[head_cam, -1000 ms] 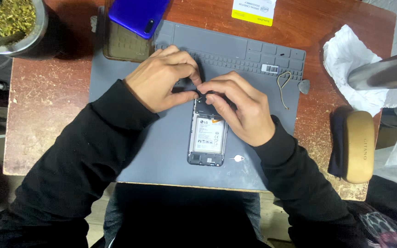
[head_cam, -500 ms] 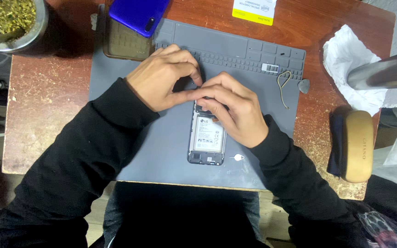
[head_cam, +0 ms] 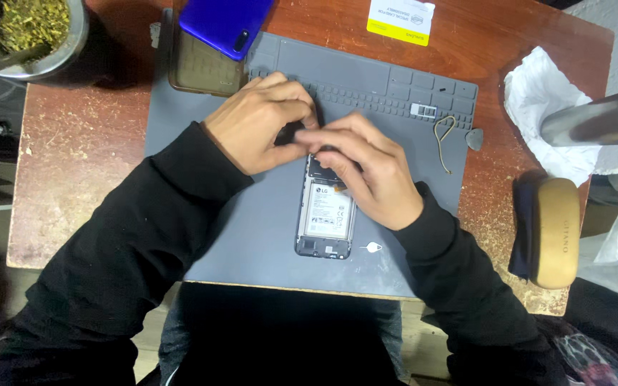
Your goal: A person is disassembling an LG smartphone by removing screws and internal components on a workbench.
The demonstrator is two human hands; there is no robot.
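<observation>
I see both bare hands meeting over the top end of the opened black smartphone with its back cover off and a white-labelled battery showing point(head_cam: 326, 218). The phone lies flat, lengthwise toward me, near the middle of the grey silicone repair mat point(head_cam: 252, 236), which covers most of the worn reddish wooden table point(head_cam: 73, 157). My left hand point(head_cam: 262, 125) is curled, fingers bent down and thumb tucked in, pinching something small and dark at the phone's upper edge; I cannot tell what that piece is. My right hand point(head_cam: 366, 168) lies over the phone's upper part, fingers curved and pressed down on it, fingertips touching those of the left hand. Whether it actually grips anything I cannot tell, since the fingers hide the spot.

Just right of the phone's lower end a small silver SIM ejector pin point(head_cam: 372, 248) lies on the mat. Along the mat's far edge lie a thin bent tan wire loop point(head_cam: 443, 139) and a small grey triangular pick point(head_cam: 474, 139). At the mat's top left a glossy blue phone back cover point(head_cam: 227, 25) rests partly over a clear brownish phone case point(head_cam: 198, 68). Well apart, a metal bowl of greenish dried herb point(head_cam: 26, 32) sits at the far left corner, and a tan oval glasses case point(head_cam: 553, 232) lies at the table's right edge below crumpled white tissue point(head_cam: 538, 100).
</observation>
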